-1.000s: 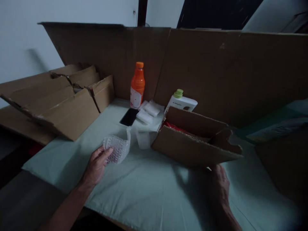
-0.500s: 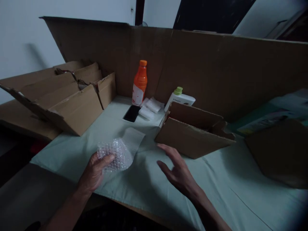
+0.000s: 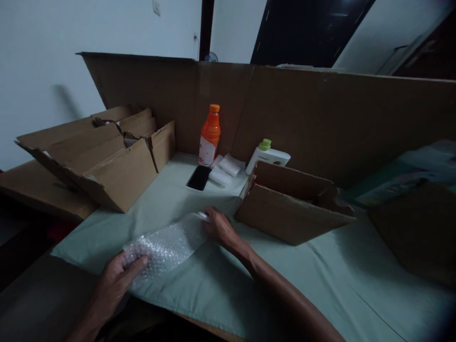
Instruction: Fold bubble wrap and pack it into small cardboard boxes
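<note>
A clear strip of bubble wrap [image 3: 167, 244] is stretched out between my two hands, above the front of the cloth-covered table. My left hand [image 3: 121, 273] grips its near left end, thumb pressed on top. At the far right end, my right hand [image 3: 216, 224] is closed on the edge of the wrap, its fingertips partly hidden. Beyond the wrap lies a black phone [image 3: 198, 177], and beside it are several small rolled bundles of bubble wrap [image 3: 223, 176]. An open cardboard box [image 3: 292, 211] stands just right of my right hand.
An orange bottle [image 3: 210, 135] and a white bottle with a green cap [image 3: 265, 154] stand at the back. Behind them rises a cardboard wall [image 3: 302, 109]. A divided cardboard box [image 3: 121, 175] sits left. A large greenish container [image 3: 402, 175] is at right.
My right hand, open and apart before, has moved left and taken hold of the wrap's far end. The wrap is now stretched out, and my left hand has shifted left and nearer.
</note>
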Demonstrator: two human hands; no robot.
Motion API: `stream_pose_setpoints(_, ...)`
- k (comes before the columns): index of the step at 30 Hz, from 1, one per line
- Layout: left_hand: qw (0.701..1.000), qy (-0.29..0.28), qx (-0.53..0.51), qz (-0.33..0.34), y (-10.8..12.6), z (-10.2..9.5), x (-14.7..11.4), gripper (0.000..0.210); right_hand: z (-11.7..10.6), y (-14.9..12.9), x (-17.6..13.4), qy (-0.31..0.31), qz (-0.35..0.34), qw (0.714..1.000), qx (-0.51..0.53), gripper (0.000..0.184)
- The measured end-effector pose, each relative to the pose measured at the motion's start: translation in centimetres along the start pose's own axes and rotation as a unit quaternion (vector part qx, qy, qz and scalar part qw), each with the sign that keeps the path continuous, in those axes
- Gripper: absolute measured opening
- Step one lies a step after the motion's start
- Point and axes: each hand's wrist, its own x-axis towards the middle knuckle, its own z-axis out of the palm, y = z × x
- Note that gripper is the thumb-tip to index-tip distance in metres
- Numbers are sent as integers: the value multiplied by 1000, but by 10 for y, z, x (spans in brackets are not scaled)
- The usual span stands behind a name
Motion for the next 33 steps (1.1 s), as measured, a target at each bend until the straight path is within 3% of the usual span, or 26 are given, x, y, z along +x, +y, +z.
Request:
stream_pose_setpoints(4,999,3,19,48,11,18,18,42,-20,23,-69,35,23,994,104,42)
stream_pose_setpoints(7,995,-58,40,76,19,57,34,38,-34,52,-126,117,60,972,195,62)
stream_pose_setpoints(10,980,-109,112,122,18,106,47,32,-38,87,-174,216,153,952,157,64)
stream_pose_setpoints(13,930,-159,280,175,15,140,51,30,-35,124,-207,284,206,932,87,66)
stream_pose_setpoints(16,858,-173,423,235,19,151,49,46,-37,154,-224,335,232,910,70,67)
stream_pose_setpoints(18,829,-153,464,272,27,154,50,52,-46,170,-226,368,248,892,89,72)
stream_pose_setpoints(20,824,-136,460,301,37,164,55,55,-58,181,-219,374,258,882,123,80)
stream_pose_setpoints(23,861,-145,366,322,50,197,71,66,-76,191,-194,336,232,890,200,84)
stream_pose_setpoints(26,901,-187,253,298,56,235,88,76,-85,195,-168,280,176,900,284,68)
stream_pose_setpoints(28,906,-223,217,288,55,250,94,73,-85,195,-155,258,171,903,298,55)
stream_pose_setpoints(31,902,-238,191,305,48,250,97,60,-80,191,-138,250,178,913,269,46)
stream_pose_setpoints(33,909,-208,194,305,46,240,101,54,-76,185,-125,245,165,923,245,42)
